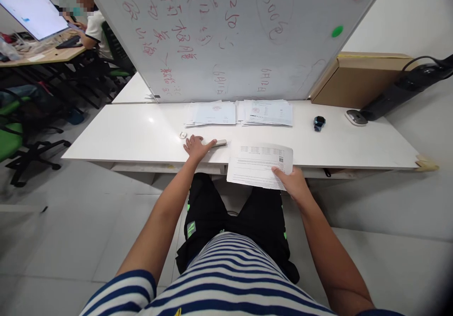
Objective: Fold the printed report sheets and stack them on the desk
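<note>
My right hand (293, 181) grips a thin stack of printed papers (260, 162) by its right lower side, thumb on top. The papers hang partly over the desk's front edge. To their left, my left hand (196, 148) is over the white desk with fingers spread. Its thumb lies at a small light-coloured stapler (221, 143); whether they touch I cannot tell. A small round white object (183, 135) sits just beyond the left fingertips. Two piles of documents, a left pile (214, 113) and a right pile (267, 112), lie along the back of the desk.
A whiteboard (240, 37) with red writing stands at the desk's back. A dark watch (319, 123), a cardboard box (361, 80) and a black cylindrical device (399, 89) are on the right. At far left, a person (97, 28) sits by a monitor (33, 14).
</note>
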